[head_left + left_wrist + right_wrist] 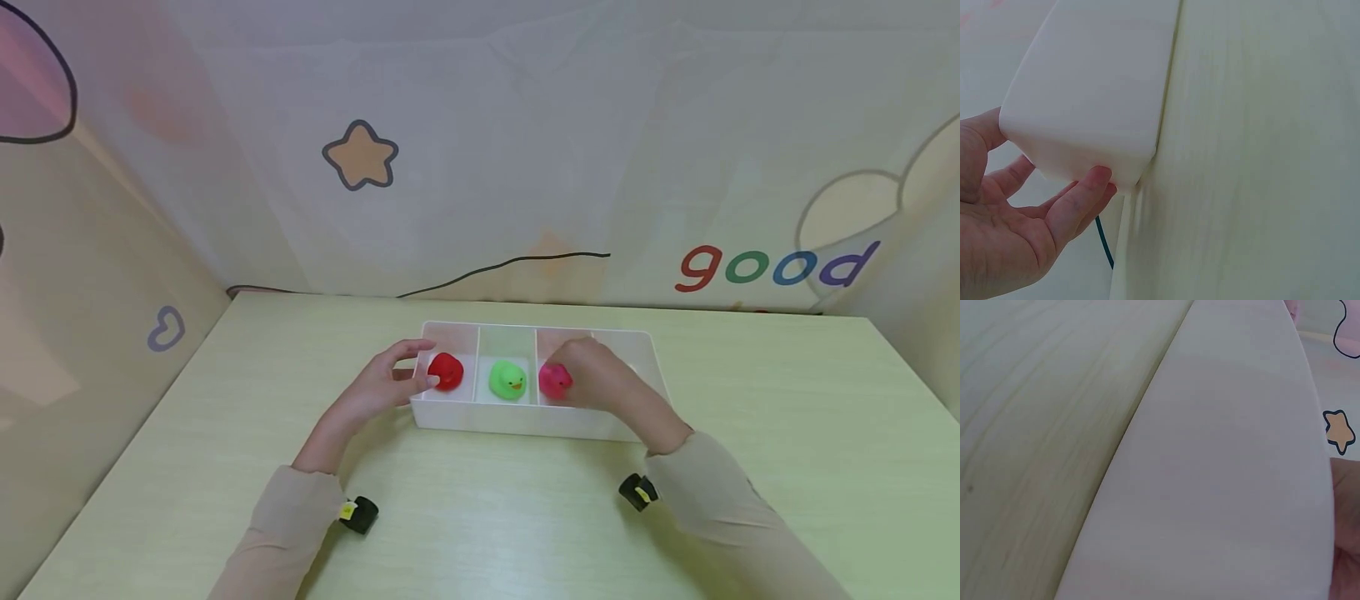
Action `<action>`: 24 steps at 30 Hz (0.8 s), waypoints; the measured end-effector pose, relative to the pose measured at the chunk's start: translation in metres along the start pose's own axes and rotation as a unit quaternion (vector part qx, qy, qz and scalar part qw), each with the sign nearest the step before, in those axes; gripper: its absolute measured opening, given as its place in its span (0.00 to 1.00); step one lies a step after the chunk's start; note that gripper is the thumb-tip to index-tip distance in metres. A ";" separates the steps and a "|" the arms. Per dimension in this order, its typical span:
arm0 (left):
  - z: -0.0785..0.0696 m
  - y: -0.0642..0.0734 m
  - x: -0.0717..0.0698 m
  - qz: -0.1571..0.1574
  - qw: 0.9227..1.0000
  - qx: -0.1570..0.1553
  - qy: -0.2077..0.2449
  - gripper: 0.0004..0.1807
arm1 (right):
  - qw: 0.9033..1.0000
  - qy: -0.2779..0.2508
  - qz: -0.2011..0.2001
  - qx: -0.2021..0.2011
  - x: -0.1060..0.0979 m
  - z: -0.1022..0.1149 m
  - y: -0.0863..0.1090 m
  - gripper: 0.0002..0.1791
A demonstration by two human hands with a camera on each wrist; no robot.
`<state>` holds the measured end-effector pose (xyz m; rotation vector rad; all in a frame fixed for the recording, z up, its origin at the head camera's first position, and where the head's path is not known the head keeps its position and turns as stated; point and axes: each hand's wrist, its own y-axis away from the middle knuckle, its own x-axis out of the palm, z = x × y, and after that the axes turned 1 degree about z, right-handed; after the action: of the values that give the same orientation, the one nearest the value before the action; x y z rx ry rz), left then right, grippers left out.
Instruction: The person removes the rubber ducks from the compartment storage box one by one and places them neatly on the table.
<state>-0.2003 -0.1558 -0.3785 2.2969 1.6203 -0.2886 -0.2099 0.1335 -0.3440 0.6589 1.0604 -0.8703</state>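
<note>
A white divided tray (pixel 517 421) stands on the table, seen in the head view. My left hand (pixel 378 383) grips its left end, thumb over the rim beside a red rubber duck (pixel 447 372); in the left wrist view the fingers (pixel 1079 200) lie against the end wall. A green rubber duck (pixel 507 380) sits in the compartment right of the red one. One compartment further right, my right hand (pixel 596 375) reaches in and pinches a pink rubber duck (pixel 555 381). Its fingertips are mostly hidden; in the right wrist view the tray wall (pixel 1210 456) covers most of the hand.
The pale wooden table (pixel 487 517) runs back to a printed cloth backdrop (pixel 480 167) with a star and the word "good". The tray's rightmost compartment lies partly behind the right hand. A black wrist camera (pixel 360 515) sits at each cuff.
</note>
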 end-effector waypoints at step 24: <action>-0.002 0.001 0.001 -0.004 1.000 -0.004 0.001 0.28 | 0.997 0.024 -0.061 -0.031 -0.007 0.004 0.012 0.09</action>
<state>-0.1988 -0.1545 -0.3768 2.2866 1.6296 -0.2812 -0.1991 0.1389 -0.3351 0.5704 1.1757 -0.9259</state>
